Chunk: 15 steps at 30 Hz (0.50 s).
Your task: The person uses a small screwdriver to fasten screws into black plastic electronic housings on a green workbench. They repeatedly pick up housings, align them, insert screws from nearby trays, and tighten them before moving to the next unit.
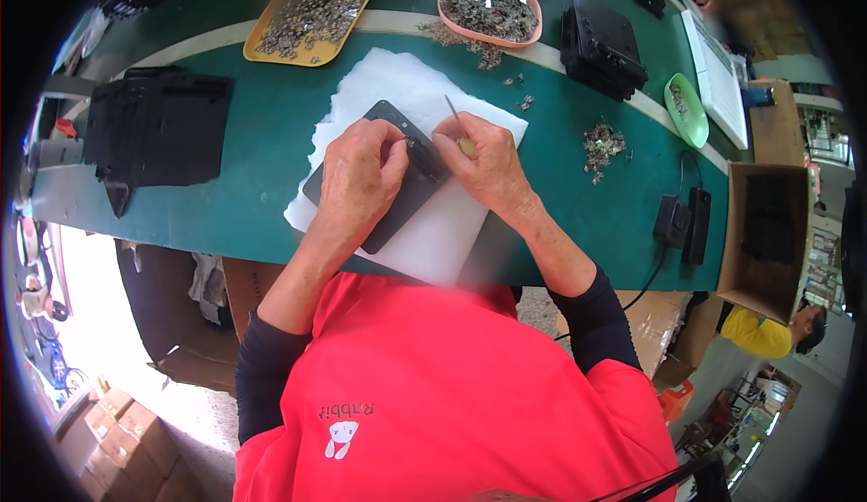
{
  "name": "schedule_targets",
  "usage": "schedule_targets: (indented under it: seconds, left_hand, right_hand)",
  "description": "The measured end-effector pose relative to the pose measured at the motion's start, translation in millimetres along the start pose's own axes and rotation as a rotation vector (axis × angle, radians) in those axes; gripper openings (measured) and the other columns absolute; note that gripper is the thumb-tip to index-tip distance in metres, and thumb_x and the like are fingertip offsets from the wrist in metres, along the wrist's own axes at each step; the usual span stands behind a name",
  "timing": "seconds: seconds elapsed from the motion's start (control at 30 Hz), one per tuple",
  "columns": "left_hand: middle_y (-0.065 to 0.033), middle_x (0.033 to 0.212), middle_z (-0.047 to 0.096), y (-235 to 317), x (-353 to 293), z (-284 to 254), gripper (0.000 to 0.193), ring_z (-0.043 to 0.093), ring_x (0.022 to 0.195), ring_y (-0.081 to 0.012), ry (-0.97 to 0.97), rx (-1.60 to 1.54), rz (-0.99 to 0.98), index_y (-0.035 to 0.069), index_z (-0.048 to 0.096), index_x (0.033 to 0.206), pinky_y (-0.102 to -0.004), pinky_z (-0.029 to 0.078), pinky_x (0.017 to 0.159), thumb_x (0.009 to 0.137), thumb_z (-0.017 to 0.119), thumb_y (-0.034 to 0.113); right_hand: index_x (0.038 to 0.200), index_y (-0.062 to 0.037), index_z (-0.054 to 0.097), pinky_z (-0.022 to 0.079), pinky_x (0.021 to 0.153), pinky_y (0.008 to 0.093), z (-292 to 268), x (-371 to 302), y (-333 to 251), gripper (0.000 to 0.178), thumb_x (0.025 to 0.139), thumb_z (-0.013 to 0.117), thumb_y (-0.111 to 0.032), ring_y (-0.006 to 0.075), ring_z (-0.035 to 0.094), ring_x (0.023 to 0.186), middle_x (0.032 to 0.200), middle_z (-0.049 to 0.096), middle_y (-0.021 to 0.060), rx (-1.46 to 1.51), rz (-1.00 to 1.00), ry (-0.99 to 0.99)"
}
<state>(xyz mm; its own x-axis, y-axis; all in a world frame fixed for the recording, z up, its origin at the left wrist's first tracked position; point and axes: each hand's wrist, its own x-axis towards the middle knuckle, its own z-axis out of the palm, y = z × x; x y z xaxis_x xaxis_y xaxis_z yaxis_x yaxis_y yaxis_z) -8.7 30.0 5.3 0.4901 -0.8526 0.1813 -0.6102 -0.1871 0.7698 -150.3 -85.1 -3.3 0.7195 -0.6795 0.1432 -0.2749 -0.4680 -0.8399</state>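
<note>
A dark grey flat panel (414, 202) lies slanted on a white foam sheet (384, 78) in front of me. My left hand (357, 177) rests over the panel, its thumb and index finger pinched together near a dark slotted part. What they hold, if anything, is too small to make out. Just beside it, my right hand (492, 163) is closed around a thin pointed tool (452, 107). Its metal shaft sticks up away from me, and a yellowish handle end shows between the fingers. Those right fingertips are by the panel's right edge.
Small metal parts fill a yellow tray (336, 51) and a pink tray (510, 43); more lie in a loose pile (602, 145). A green bowl (695, 130) stands right. Black panels are stacked left (172, 132) and far right (601, 41). Power adapters (673, 220) sit near an open cardboard box (736, 249).
</note>
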Motion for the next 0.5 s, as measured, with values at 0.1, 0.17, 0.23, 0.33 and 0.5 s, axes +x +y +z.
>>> schedule_targets:
  seconds: [0.1, 0.17, 0.23, 0.33, 0.5]
  left_hand:
    - [-0.0099, 0.077, 0.064, 1.2, 1.4, 4.0, 0.008, 0.058, 0.06, -0.0156, 0.006, 0.059, 0.021, -0.002, 0.065, 0.087, -0.0298, 0.048, 0.058, 0.084, 0.065, 0.005]
    - [-0.0098, 0.077, 0.063, 2.2, 0.9, 5.4, 0.008, 0.058, 0.06, -0.016, 0.016, 0.115, 0.055, -0.002, 0.065, 0.087, -0.0299, 0.048, 0.058, 0.084, 0.065, 0.005]
    - [-0.0096, 0.076, 0.062, 3.2, 1.0, 6.8, 0.007, 0.058, 0.059, -0.0163, 0.028, 0.195, 0.114, -0.002, 0.065, 0.087, -0.0297, 0.048, 0.058, 0.084, 0.066, 0.005]
    - [-0.0101, 0.075, 0.062, 10.4, 2.4, 7.2, 0.006, 0.058, 0.059, -0.0185, 0.002, 0.199, 0.113, -0.001, 0.064, 0.085, -0.0308, 0.048, 0.058, 0.084, 0.066, 0.005]
    - [-0.0177, 0.082, 0.063, 25.9, 5.8, 4.2, 0.008, 0.062, 0.074, -0.036, -0.111, 0.423, 0.084, -0.001, 0.063, 0.084, -0.0436, 0.05, 0.069, 0.083, 0.062, 0.006]
  right_hand:
    - [0.085, 0.0024, 0.063, 0.05, 0.067, 0.0403, 0.5, -2.2, 3.4, 0.012, 0.084, 0.062, -0.009, 0.0365, 0.064, 0.075, 0.081, 0.065, 0.0198, 0.04, -0.071, 0.026]
    - [0.083, 0.0025, 0.062, 0.049, 0.066, 0.0411, 3.3, -2.8, 7.5, 0.011, 0.084, 0.061, -0.008, 0.0367, 0.063, 0.073, 0.08, 0.064, 0.0197, 0.068, -0.107, 0.046]
    - [0.082, 0.0025, 0.061, 0.048, 0.065, 0.0417, 4.9, -3.7, 10.7, 0.01, 0.084, 0.061, -0.008, 0.0368, 0.062, 0.072, 0.079, 0.063, 0.0196, 0.096, -0.127, 0.054]
    - [0.081, 0.0022, 0.06, 0.048, 0.065, 0.0422, 4.6, -4.7, 12.3, 0.01, 0.084, 0.061, -0.007, 0.0371, 0.061, 0.072, 0.078, 0.062, 0.0193, 0.129, -0.124, 0.044]
    - [0.083, 0.0015, 0.062, 0.05, 0.067, 0.0401, 3.8, -5.6, 13.9, 0.011, 0.083, 0.063, -0.009, 0.036, 0.063, 0.074, 0.078, 0.063, 0.018, 0.134, -0.143, 0.049]
